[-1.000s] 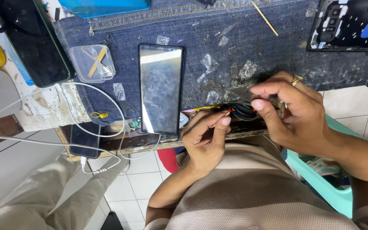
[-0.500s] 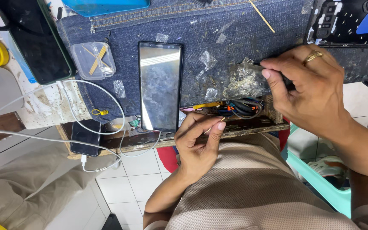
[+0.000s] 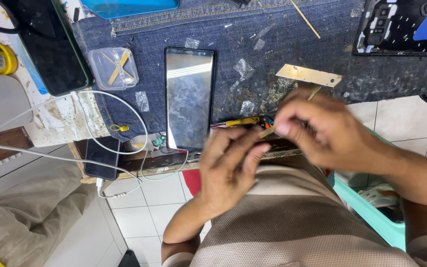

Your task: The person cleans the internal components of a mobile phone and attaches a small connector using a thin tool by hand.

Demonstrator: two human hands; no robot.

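Glossy glass phone (image 3: 190,98) on rough, stained denim cloth (image 3: 273,44).

1. A denim cloth (image 3: 292,44) covers the table (image 3: 50,123), and a phone (image 3: 190,98) lies face up on the cloth.
2. A small lidded box (image 3: 112,67) sits on the cloth, left of the phone.
3. A metal strip (image 3: 308,75) lies on the cloth, right of the phone.
4. Both hands meet at the table's near edge, the left hand (image 3: 231,165) beside the right hand (image 3: 322,131), below the strip.
5. A cable (image 3: 100,99) loops left of the phone.

Two hands: left (image 3: 228,165), right (image 3: 322,128). Three phones (image 3: 190,98) (image 3: 55,47) (image 3: 102,157). One clear box (image 3: 112,67).
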